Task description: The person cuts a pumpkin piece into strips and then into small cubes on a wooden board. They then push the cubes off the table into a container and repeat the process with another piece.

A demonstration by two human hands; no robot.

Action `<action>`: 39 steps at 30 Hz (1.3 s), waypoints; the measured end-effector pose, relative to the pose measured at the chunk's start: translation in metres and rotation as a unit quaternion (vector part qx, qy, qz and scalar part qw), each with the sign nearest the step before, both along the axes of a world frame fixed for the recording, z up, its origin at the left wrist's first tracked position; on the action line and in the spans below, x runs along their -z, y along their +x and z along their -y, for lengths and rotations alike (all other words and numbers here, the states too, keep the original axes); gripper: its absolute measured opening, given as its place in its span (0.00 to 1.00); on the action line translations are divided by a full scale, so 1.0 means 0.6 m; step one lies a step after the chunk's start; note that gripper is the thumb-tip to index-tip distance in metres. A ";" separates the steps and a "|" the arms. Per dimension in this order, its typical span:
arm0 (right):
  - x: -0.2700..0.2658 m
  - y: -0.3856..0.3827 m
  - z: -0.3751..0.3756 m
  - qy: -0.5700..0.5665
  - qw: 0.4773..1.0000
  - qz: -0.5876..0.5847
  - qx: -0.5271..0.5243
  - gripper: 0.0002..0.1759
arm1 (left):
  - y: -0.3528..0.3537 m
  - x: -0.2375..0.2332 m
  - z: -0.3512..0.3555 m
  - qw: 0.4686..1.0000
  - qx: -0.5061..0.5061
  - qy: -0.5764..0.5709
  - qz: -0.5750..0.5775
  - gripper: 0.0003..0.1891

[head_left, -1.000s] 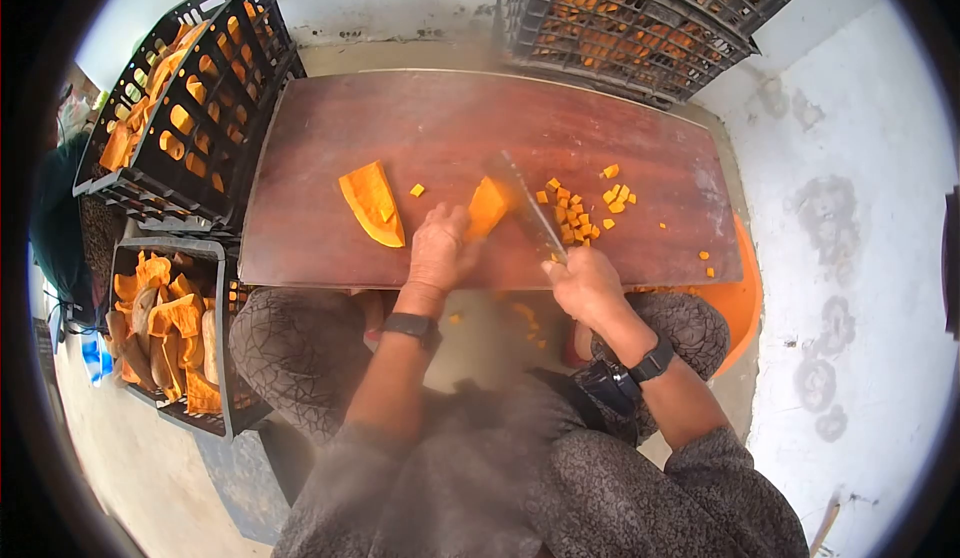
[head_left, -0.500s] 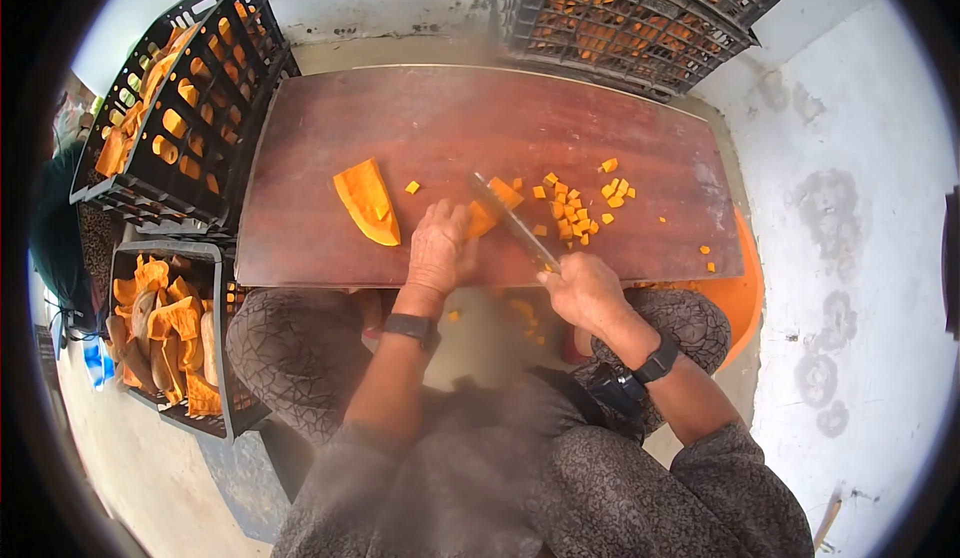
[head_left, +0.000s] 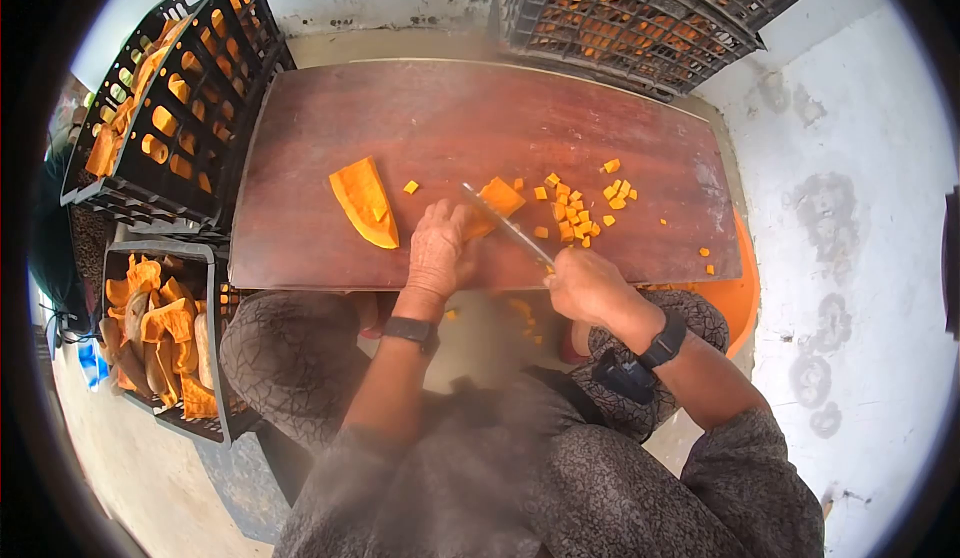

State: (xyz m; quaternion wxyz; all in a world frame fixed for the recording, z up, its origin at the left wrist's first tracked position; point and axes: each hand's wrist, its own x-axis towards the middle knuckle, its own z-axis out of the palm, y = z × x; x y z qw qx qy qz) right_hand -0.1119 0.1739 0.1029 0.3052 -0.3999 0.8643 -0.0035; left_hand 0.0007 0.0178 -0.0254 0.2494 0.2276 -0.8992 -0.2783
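Note:
My right hand (head_left: 583,283) is closed round the handle of a knife (head_left: 508,225), whose blade slants up and left over an orange pumpkin piece (head_left: 501,196). Just left of the blade, my left hand (head_left: 438,245) presses on pumpkin with its fingers bent together. A larger pumpkin wedge (head_left: 362,201) lies to the left on the reddish-brown board (head_left: 400,98), with one small cube (head_left: 411,187) beside it. Several cut cubes (head_left: 570,210) are scattered right of the knife.
Black crates of pumpkin pieces stand at the left (head_left: 165,173) and back right (head_left: 630,28). A grey-rimmed crate (head_left: 215,338) at lower left holds peels and chunks. An orange container (head_left: 747,283) shows beyond the board's right edge. A white wall (head_left: 850,138) borders the right side.
The knife blade has shifted slightly left and down toward my left hand. The whole view has moved a little. The pumpkin wedge and cubes lie as before.

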 end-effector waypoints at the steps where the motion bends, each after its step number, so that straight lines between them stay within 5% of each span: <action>1: 0.000 -0.002 0.004 0.002 1.000 0.000 0.000 0.16 | -0.001 -0.001 0.000 1.000 0.001 0.005 0.007 0.17; 10: 0.013 -0.012 0.050 0.085 0.996 0.036 0.014 0.14 | -0.006 0.001 0.009 1.000 0.022 0.018 0.001 0.18; 17: 0.076 -0.008 0.108 -0.030 0.998 -0.029 -0.039 0.13 | -0.007 0.010 -0.007 0.998 0.052 0.024 -0.004 0.17; 25: 0.059 -0.013 0.113 -0.053 0.998 -0.018 0.017 0.14 | 0.000 0.016 -0.002 0.998 -0.053 -0.005 -0.017 0.17; 28: 0.066 -0.015 0.101 -0.045 0.999 0.005 0.023 0.14 | 0.001 0.004 -0.002 0.981 -0.171 0.096 -0.002 0.19; 39: 0.074 -0.015 0.026 -0.142 0.985 0.049 0.087 0.18 | 0.007 0.018 -0.021 0.983 -0.147 0.094 -0.057 0.16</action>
